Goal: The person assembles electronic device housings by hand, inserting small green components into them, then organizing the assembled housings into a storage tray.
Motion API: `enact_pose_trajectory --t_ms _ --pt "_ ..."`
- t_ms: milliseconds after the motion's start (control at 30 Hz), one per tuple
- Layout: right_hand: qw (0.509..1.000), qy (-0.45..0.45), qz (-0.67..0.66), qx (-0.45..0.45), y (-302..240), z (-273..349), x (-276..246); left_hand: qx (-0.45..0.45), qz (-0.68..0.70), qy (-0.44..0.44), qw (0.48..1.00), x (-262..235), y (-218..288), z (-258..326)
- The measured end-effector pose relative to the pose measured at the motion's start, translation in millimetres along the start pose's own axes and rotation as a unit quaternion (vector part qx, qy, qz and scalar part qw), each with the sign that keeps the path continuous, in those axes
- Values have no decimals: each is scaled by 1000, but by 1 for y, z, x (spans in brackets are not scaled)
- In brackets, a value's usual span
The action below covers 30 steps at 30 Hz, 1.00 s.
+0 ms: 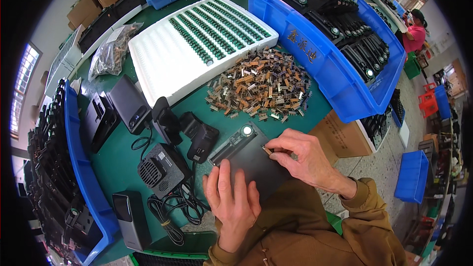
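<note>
Left hand (232,204): was laid loosely spread on dark panel (249,162).
Right hand (304,158): small component (267,150) was pinched at fingertips.

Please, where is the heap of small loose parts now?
In the head view, the heap lies slightly right of and above centre, beyond the dark panel, in front of the white foam tray and left of the blue crate.

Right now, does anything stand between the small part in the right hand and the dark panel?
Nothing visible does: the right hand pinches the small part over the dark panel, and the left hand lies off to the left. Whether part and panel touch is unclear.
</note>
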State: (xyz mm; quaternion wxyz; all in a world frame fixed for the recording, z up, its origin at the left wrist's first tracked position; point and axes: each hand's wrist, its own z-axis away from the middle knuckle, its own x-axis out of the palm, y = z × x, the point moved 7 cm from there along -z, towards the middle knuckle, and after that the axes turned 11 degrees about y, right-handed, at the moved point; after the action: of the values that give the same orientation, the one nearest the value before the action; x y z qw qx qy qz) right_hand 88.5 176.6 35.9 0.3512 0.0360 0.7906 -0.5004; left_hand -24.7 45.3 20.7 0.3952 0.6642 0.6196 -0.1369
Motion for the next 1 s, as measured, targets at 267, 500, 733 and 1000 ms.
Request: enact_pose_trajectory --t_ms 267,500,733,1000 --pt "999 14 20 -35 -1 0 1 -6 5 11 1000 -1 0 1" --pt "1000 21 8 16 6 8 -8 -12 11 0 1000 0 1 0" --pt "986 -12 -30 164 22 27 -13 -9 4 -1 1000 0 1 0" --pt "992 62 65 -94 -15 10 -11 -13 2 1 1000 -1 1 1"
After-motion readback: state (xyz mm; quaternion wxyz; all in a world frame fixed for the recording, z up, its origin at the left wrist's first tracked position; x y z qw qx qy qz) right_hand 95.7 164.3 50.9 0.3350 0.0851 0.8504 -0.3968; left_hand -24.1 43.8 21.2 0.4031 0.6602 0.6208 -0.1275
